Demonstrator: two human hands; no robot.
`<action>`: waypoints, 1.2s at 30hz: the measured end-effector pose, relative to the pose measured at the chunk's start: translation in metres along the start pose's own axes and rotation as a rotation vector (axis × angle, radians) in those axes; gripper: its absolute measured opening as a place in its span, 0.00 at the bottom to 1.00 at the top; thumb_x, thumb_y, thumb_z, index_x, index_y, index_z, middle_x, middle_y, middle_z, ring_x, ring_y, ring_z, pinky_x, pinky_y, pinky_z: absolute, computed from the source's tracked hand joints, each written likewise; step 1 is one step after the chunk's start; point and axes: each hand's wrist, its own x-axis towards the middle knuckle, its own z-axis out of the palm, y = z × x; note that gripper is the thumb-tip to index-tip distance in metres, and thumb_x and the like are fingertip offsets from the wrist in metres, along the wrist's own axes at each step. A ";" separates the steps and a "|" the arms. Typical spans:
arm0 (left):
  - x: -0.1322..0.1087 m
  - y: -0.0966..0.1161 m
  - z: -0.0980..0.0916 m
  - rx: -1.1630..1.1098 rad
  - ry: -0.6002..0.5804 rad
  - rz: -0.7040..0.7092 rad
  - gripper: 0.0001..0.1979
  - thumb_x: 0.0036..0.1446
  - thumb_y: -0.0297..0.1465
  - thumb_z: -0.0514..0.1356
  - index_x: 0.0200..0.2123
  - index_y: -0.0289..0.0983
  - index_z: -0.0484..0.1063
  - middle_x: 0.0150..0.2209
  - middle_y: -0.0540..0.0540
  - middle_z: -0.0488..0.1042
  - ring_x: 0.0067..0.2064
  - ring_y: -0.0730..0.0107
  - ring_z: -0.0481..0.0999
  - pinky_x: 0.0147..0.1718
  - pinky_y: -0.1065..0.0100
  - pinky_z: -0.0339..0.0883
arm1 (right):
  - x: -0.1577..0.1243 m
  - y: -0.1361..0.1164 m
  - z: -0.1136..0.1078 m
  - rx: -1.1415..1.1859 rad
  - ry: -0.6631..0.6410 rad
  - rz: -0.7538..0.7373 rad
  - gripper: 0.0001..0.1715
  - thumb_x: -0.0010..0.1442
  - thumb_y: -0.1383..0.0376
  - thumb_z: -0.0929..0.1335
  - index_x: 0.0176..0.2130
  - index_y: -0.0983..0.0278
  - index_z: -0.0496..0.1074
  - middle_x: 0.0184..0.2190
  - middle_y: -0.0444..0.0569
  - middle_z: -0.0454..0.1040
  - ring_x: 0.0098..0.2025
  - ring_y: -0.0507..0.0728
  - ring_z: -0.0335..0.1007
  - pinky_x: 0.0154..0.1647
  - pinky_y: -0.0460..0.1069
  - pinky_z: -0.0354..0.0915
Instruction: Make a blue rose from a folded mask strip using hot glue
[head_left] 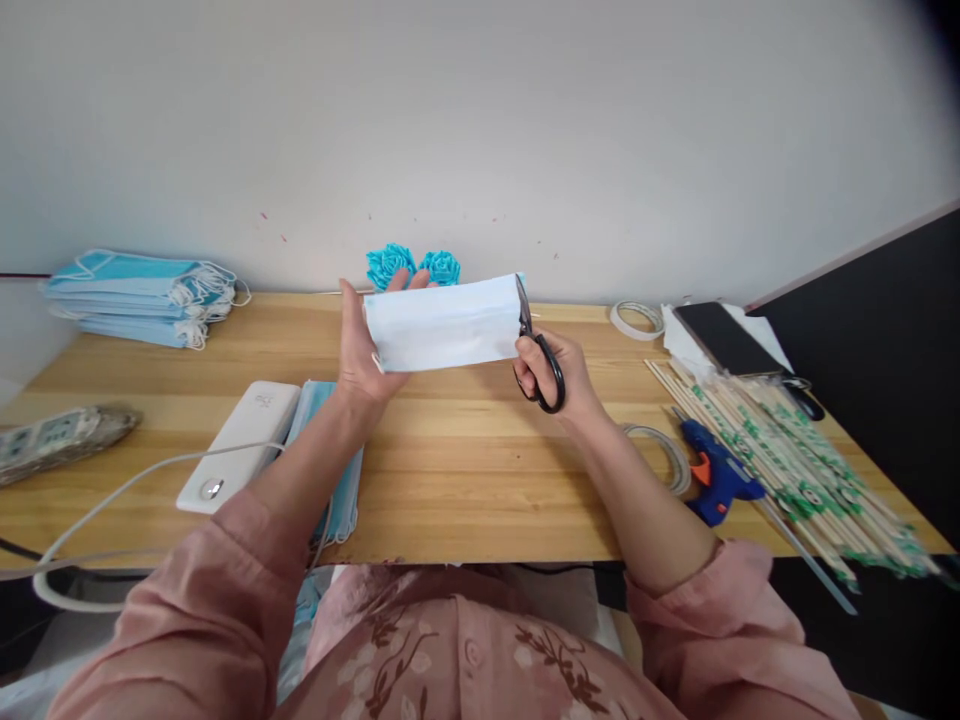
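A pale blue face mask [446, 325] is stretched out flat above the table. My left hand [367, 345] supports its left end, palm up, with the thumb apart and the fingers behind the mask. Black-handled scissors [553, 375] are in my right hand [566, 365], thumb and fingers through the loops. Their blades stand upright along the mask's right edge; whether they touch the fabric all along I cannot tell. Two bright blue ruffled flowers [390, 265] lie behind the left fingers, by the wall.
Stacked masks [142, 290] fill the back left. A white power bank [240, 445] with a cable lies beside more masks [346, 490]. On the right are tape rolls [637, 320], a phone [727, 338], a blue glue gun [716, 470] and bagged wooden sticks [810, 470].
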 end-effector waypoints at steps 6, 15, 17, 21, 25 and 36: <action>-0.014 0.011 0.016 0.088 -0.094 -0.111 0.45 0.56 0.70 0.44 0.56 0.39 0.67 0.50 0.39 0.79 0.59 0.43 0.74 0.49 0.55 0.75 | 0.001 0.008 0.004 0.068 0.101 0.037 0.35 0.50 0.34 0.72 0.28 0.61 0.64 0.18 0.38 0.63 0.15 0.45 0.54 0.13 0.44 0.52; -0.022 -0.009 0.009 0.096 -0.732 -0.109 0.49 0.44 0.62 0.70 0.65 0.48 0.65 0.71 0.39 0.60 0.73 0.38 0.55 0.65 0.44 0.62 | -0.002 0.002 0.007 0.242 0.195 -0.033 0.36 0.53 0.32 0.69 0.26 0.60 0.61 0.15 0.37 0.58 0.15 0.47 0.53 0.13 0.45 0.53; -0.019 -0.019 0.007 0.182 -0.769 -0.070 0.50 0.45 0.56 0.73 0.68 0.50 0.61 0.73 0.39 0.55 0.74 0.38 0.52 0.68 0.42 0.56 | -0.002 0.001 0.008 0.270 0.189 -0.066 0.36 0.55 0.33 0.69 0.25 0.60 0.62 0.15 0.37 0.58 0.15 0.47 0.52 0.13 0.45 0.53; -0.025 -0.032 0.018 0.202 -0.607 0.114 0.48 0.51 0.51 0.72 0.70 0.53 0.55 0.74 0.40 0.51 0.74 0.41 0.52 0.68 0.41 0.53 | -0.006 0.005 0.009 0.210 0.061 -0.168 0.30 0.57 0.38 0.71 0.35 0.63 0.72 0.17 0.37 0.61 0.15 0.46 0.54 0.15 0.44 0.53; -0.032 -0.037 0.032 0.151 -0.494 0.283 0.47 0.52 0.53 0.71 0.70 0.54 0.53 0.72 0.40 0.57 0.71 0.45 0.59 0.65 0.44 0.59 | -0.010 0.012 0.008 0.088 -0.121 -0.237 0.30 0.55 0.43 0.75 0.45 0.63 0.77 0.20 0.38 0.64 0.17 0.46 0.56 0.18 0.45 0.55; -0.034 -0.026 0.021 0.757 -0.331 0.639 0.34 0.57 0.53 0.66 0.62 0.42 0.70 0.61 0.37 0.73 0.69 0.44 0.64 0.68 0.47 0.57 | -0.006 0.022 0.002 -0.058 -0.188 -0.266 0.35 0.51 0.41 0.76 0.48 0.63 0.80 0.24 0.41 0.65 0.24 0.50 0.57 0.27 0.48 0.60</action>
